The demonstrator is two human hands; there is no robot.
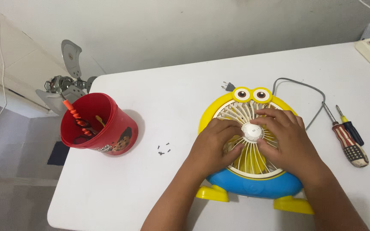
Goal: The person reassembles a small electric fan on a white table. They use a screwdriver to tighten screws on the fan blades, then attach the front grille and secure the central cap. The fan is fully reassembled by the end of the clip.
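Yellow-and-blue fan (253, 179) lies face-up on white desk (120, 192), yellow feet nearest the wearer. Left hand (213, 143) and right hand (285, 137) both rest flat on its white grille (236, 112), fingers spread either side of the centre hub, grip closed on nothing. Left of fan: small dark screws (163, 149), then red bucket (99, 125). Right of fan: two screwdrivers (350, 141). Beyond fan: grey cord (302, 84).

Fan (236, 109) showing yellow body, blue base, white grille; red bucket (108, 124) at 9 o'clock; striped red-white screwdriver (348, 143) and black-yellow screwdriver (351, 128) at 3; white table (159, 85); tiny black screws (163, 149).
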